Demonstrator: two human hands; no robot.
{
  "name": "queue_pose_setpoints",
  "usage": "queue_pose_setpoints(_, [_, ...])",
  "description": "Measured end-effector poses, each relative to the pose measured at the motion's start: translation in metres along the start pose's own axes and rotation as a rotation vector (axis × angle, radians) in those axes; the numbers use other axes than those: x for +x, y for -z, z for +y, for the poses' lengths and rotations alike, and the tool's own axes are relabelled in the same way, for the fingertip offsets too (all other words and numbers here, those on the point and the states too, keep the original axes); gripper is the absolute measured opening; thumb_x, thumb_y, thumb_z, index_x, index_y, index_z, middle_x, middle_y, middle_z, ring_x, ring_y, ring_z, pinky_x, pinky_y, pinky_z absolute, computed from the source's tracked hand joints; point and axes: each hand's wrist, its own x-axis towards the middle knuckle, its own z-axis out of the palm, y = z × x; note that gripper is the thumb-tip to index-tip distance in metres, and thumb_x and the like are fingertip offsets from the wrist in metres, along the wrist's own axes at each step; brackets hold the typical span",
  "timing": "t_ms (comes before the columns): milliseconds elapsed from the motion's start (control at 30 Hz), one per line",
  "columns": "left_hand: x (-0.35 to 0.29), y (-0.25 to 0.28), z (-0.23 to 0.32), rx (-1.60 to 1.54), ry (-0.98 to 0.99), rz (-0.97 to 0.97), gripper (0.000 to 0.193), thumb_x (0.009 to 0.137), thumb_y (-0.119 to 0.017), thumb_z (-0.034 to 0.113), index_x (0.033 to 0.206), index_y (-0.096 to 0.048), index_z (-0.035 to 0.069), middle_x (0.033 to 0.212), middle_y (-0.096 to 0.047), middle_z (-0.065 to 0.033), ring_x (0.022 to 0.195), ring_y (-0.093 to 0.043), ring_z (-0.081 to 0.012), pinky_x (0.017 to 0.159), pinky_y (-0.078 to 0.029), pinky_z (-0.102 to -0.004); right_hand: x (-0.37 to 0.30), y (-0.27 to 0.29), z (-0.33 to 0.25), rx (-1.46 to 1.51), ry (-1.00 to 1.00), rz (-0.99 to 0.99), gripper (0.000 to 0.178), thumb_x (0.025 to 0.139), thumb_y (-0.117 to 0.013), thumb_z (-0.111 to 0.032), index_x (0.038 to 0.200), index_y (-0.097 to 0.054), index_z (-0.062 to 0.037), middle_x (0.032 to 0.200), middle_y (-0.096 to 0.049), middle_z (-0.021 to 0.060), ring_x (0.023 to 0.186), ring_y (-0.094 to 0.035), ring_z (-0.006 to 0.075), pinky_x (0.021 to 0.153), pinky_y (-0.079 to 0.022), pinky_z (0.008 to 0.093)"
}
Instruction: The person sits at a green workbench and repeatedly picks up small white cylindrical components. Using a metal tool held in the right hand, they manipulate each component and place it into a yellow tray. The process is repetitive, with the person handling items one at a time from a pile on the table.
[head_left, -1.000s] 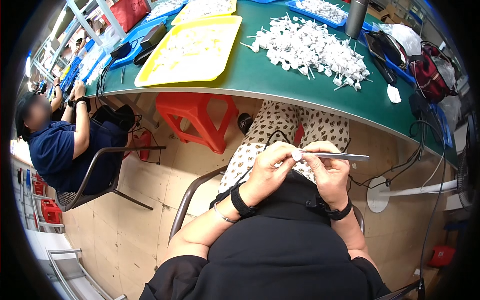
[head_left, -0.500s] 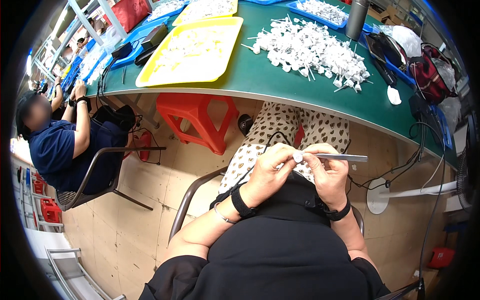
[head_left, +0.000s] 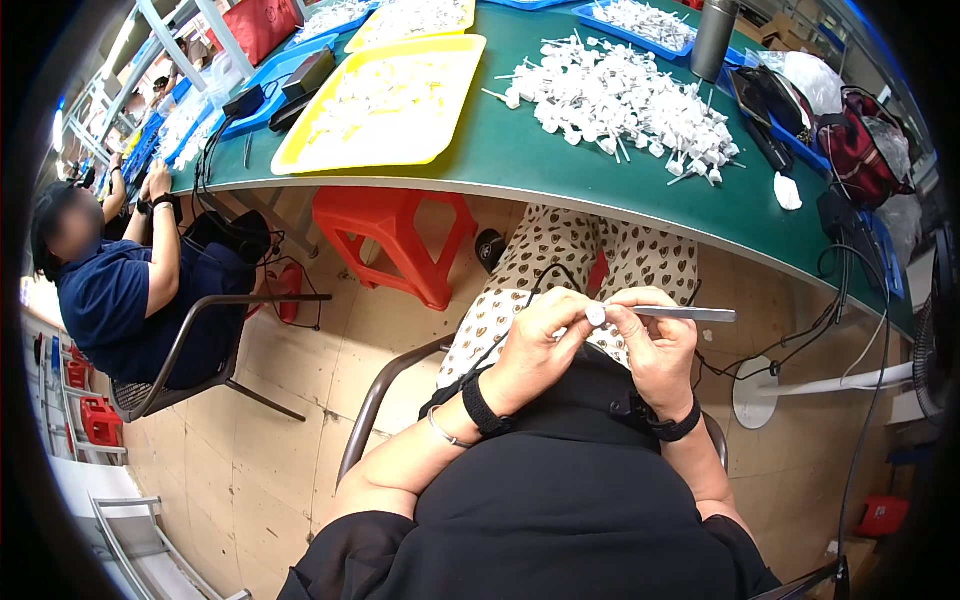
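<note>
Above my lap, my left hand pinches a small white plastic part with a round face. Close against it, my right hand grips a thin flat metal tool, whose silvery end sticks out to the right; its working tip is hidden by my fingers. The two hands nearly touch at the white part. On the green table beyond lies a heap of similar white plastic parts with thin stems. A yellow tray left of the heap holds more small white pieces.
Blue trays stand farther back. A dark grey cylinder stands beside the heap. A red stool is under the table. To the left a person in navy works seated. Cables and a white-based fan stand are at the right.
</note>
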Motion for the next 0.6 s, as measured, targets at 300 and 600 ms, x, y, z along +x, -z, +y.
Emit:
queue_pose_setpoints(300, [0.0000, -0.0004, 0.0007, -0.004, 0.005, 0.009, 0.016, 0.086, -0.074, -0.002, 0.102, -0.072, 0.003, 0.093, -0.070, -0.0108, 0.084, -0.068, -0.0279, 0.074, -0.054, -0.0350, -0.0002, -0.0001, 0.0017, -0.008, 0.002, 0.004, 0.006, 0.094, -0.073, -0.002, 0.095, -0.072, 0.0038, 0.088, -0.071, 0.0068, 0.076, -0.069, 0.0127, 0.069, -0.055, 0.0256])
queue_pose_setpoints(600, [-0.0017, -0.0020, -0.0001, -0.057, 0.026, 0.020, 0.015, 0.087, -0.074, -0.002, 0.100, -0.072, 0.004, 0.092, -0.071, -0.0094, 0.085, -0.068, -0.0265, 0.075, -0.054, -0.0343, -0.0005, 0.0031, 0.0011, 0.001, -0.006, -0.003, 0.004, 0.094, -0.072, 0.000, 0.095, -0.071, 0.0038, 0.087, -0.070, 0.0056, 0.073, -0.066, 0.0107, 0.064, -0.052, 0.0235])
